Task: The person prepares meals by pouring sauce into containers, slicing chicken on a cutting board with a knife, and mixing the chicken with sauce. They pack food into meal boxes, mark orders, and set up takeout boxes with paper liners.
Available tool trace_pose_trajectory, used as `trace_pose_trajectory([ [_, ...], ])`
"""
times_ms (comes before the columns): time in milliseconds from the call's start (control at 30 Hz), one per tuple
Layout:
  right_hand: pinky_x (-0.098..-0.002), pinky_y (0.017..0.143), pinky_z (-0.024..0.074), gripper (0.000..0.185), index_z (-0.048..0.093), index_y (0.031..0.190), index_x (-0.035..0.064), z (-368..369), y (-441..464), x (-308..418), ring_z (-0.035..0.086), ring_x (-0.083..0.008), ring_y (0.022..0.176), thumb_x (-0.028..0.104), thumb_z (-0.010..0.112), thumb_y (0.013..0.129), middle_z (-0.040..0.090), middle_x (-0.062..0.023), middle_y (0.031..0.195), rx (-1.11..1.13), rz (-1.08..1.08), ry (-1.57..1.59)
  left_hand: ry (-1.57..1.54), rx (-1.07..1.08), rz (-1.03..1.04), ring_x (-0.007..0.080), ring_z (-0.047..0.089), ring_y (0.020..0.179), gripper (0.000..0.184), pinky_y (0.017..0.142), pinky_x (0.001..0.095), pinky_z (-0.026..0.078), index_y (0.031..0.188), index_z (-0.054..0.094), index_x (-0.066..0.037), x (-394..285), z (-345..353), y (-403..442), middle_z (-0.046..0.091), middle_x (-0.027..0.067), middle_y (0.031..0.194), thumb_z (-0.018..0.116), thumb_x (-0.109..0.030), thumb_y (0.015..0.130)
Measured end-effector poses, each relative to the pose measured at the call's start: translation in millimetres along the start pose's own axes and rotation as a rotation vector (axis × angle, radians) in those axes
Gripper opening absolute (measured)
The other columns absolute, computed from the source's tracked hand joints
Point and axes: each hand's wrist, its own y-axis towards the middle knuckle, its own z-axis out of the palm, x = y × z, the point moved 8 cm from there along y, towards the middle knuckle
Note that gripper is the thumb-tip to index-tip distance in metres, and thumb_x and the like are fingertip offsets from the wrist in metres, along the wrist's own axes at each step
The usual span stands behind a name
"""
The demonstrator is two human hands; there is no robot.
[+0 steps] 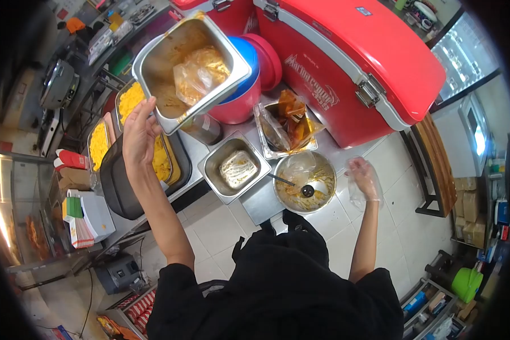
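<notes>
My left hand [139, 134] grips the rim of a steel food pan [153, 102], raised and tilted above the counter. A plastic bag [201, 73] smeared with brown sauce lies inside it. My right hand [361, 178], in a clear plastic glove, is held out beside a steel mixing bowl [306, 199]. Its fingers look bent, and I cannot make out anything in them. In the bowl are sauce residue and a utensil with a round black end [307, 191]. Left of it stands a second steel pan [209, 164] with a whitish, smeared plastic piece [237, 169] inside.
Behind the bowl is a container with sauce-stained plastic bags [289, 122]. Red coolers [345, 68] line the back. A pink and blue tub [243, 102] stands behind the raised pan. Trays of yellow food [99, 146] and a black lid [119, 187] are at left; a wooden bench [433, 161] is at right.
</notes>
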Motion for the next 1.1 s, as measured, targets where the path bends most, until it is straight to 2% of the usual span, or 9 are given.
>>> trace_pose_trajectory([
  [133,-0.0258,0.06,0.0437,0.025,0.058,0.091,0.0027,-10,-18,48,0.057,-0.0108,0.064,0.027,0.055,0.087,0.056,-0.0038,0.071,-0.055,-0.052,0.117,0.022,0.117,-0.085,0.0039,0.057,0.068,0.013,0.051,0.017,0.043,0.094,0.056,-0.007,16,10,-4,0.06,-0.0016,0.083,0.058,-0.017,0.085],
  [333,-0.0266,0.065,0.0468,0.02,0.056,0.088,0.0021,14,-32,88,0.057,-0.0124,0.075,0.022,0.054,0.088,0.058,-0.0035,0.078,-0.093,-0.07,-0.222,0.095,-0.13,-0.108,0.0005,0.051,0.071,0.011,0.05,0.0161,0.038,0.092,0.056,-0.008,48,-89,-82,0.056,-0.0054,0.082,0.057,-0.018,0.087],
  [567,-0.0363,0.07,0.0452,0.03,0.061,0.087,0.0023,145,-53,206,0.06,-0.0279,0.078,0.031,0.052,0.086,0.062,-0.0159,0.085,0.282,-0.137,-0.168,0.206,-0.522,-0.194,0.006,0.056,0.082,0.014,0.063,0.0237,0.049,0.091,0.053,-0.009,96,-228,-214,0.057,-0.0026,0.087,0.056,-0.022,0.088],
  [700,-0.0338,0.068,0.0481,0.04,0.056,0.099,0.0032,231,-101,91,0.06,-0.0252,0.077,0.041,0.048,0.089,0.063,-0.0127,0.085,0.749,-0.032,-0.183,0.159,-0.634,-0.257,0.0113,0.058,0.087,0.015,0.067,0.0285,0.051,0.093,0.053,-0.009,133,-264,-258,0.059,0.0013,0.093,0.057,-0.023,0.087],
  [767,-0.0325,0.067,0.0497,0.045,0.05,0.109,0.003,225,-126,53,0.06,-0.0266,0.08,0.043,0.045,0.09,0.061,-0.0136,0.092,0.794,0.328,0.081,0.113,-0.67,-0.294,0.0132,0.059,0.089,0.017,0.066,0.0292,0.051,0.095,0.052,-0.009,153,-275,-271,0.06,0.003,0.096,0.057,-0.023,0.087],
  [833,-0.0313,0.067,0.0512,0.048,0.041,0.118,0.0024,196,-157,26,0.059,-0.0282,0.083,0.042,0.041,0.092,0.057,-0.015,0.101,0.691,0.903,0.538,0.069,-0.686,-0.316,0.0145,0.059,0.09,0.018,0.066,0.0294,0.051,0.096,0.052,-0.009,171,-280,-279,0.06,0.0042,0.099,0.058,-0.023,0.086],
  [933,-0.0336,0.069,0.0517,0.05,0.032,0.123,0.0021,184,-168,4,0.057,-0.0283,0.085,0.04,0.041,0.092,0.05,-0.0163,0.109,0.307,1.147,0.997,0.031,-0.637,-0.359,0.0152,0.059,0.09,0.019,0.067,0.0307,0.051,0.097,0.052,-0.009,193,-279,-273,0.06,0.0048,0.099,0.058,-0.023,0.086],
  [1033,-0.0386,0.07,0.0518,0.051,0.031,0.125,0.0025,177,-157,-9,0.056,-0.0287,0.09,0.04,0.041,0.092,0.046,-0.0162,0.113,0.105,0.854,1.072,0.022,-0.593,-0.374,0.0146,0.059,0.089,0.017,0.068,0.0313,0.051,0.095,0.052,-0.009,204,-273,-263,0.06,0.0042,0.097,0.057,-0.022,0.086],
  [1100,-0.0414,0.07,0.0521,0.053,0.028,0.128,0.0023,158,-171,6,0.053,-0.0306,0.097,0.037,0.044,0.091,0.042,-0.0162,0.119,-0.121,0.933,0.935,0.01,-0.556,-0.373,0.0142,0.059,0.088,0.016,0.067,0.0312,0.052,0.095,0.052,-0.01,204,-261,-252,0.06,0.0039,0.096,0.057,-0.022,0.086],
])
